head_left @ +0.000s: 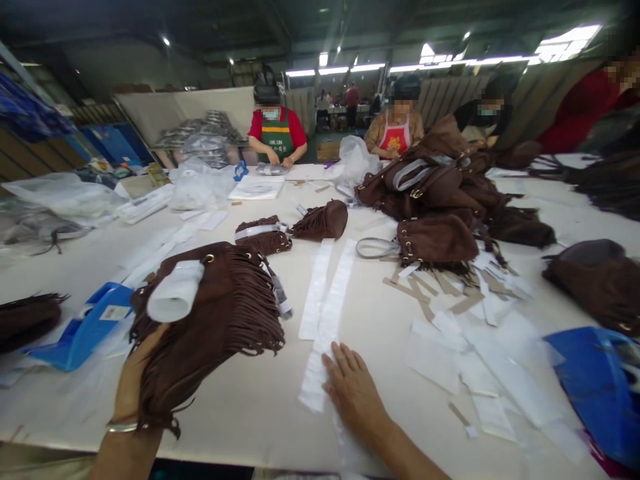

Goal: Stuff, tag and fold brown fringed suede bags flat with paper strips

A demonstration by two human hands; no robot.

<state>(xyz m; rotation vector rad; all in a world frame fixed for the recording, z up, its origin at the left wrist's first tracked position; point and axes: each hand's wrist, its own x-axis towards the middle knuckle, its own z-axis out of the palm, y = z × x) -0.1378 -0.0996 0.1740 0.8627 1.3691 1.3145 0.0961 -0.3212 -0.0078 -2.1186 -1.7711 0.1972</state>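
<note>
A dark brown fringed bag (210, 307) is raised above the near left of the table, its fringe hanging toward the right. My left hand (143, 367) is closed on its lower left side, with the fingers partly hidden behind it. Against the bag's upper side sits a curled white band (175, 291). My right hand (353, 387) lies palm down, fingers stretched, its fingertips touching a long white strip (336, 293) on the table. Beside that strip lies a second white strip (316, 287). Just beyond are two smaller fringed brown pieces, one wrapped with a pale band (260, 230).
A blue tape dispenser (90, 327) stands at the left, another blue dispenser (595, 387) at the right edge. Brown bags (440, 180) are heaped at the back right. Paper and plastic scraps (480, 360) litter the right side. Several co-workers (277, 137) are across the table.
</note>
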